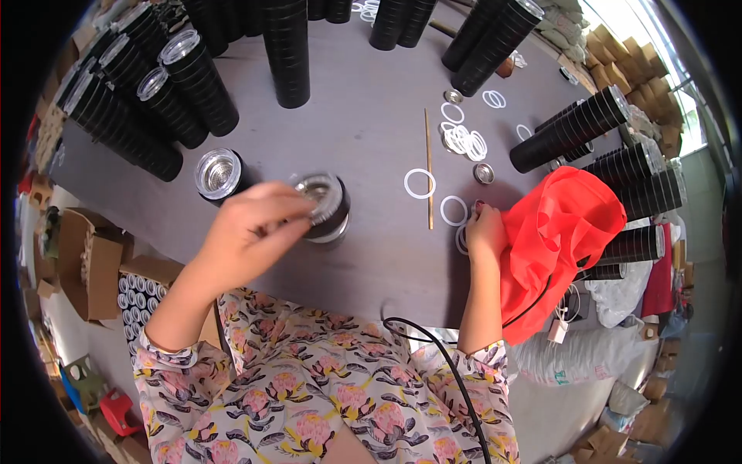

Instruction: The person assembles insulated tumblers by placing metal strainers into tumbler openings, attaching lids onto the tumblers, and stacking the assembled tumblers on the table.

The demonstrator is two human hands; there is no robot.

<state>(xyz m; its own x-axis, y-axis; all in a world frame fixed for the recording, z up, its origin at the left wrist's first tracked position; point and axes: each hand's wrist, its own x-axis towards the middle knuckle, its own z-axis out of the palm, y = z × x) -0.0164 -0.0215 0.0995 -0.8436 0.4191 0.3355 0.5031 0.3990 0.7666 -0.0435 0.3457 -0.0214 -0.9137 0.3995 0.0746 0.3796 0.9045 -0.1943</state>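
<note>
My left hand (259, 224) is slightly blurred, its thumb and fingers closed at the rim of a round lid (328, 197) with a clear edge, silvery inside and black side. Left of that hand stands another black piece with a clear-rimmed lid (219, 173) on top. My right hand (485, 230) rests on the table with bent fingers beside a white ring (454, 210); a second ring is partly hidden by the hand. Whether the fingers hold anything I cannot make out. Just above it sits a small metal cap (484, 173).
Tall black stacks (286, 54) stand at the back and left; more lean at the right (572, 130). A pile of white rings (464, 142) and a thin stick (428, 170) lie mid-table. A red cloth bag (553, 240) is against my right forearm. A black cable (448, 359) crosses my front.
</note>
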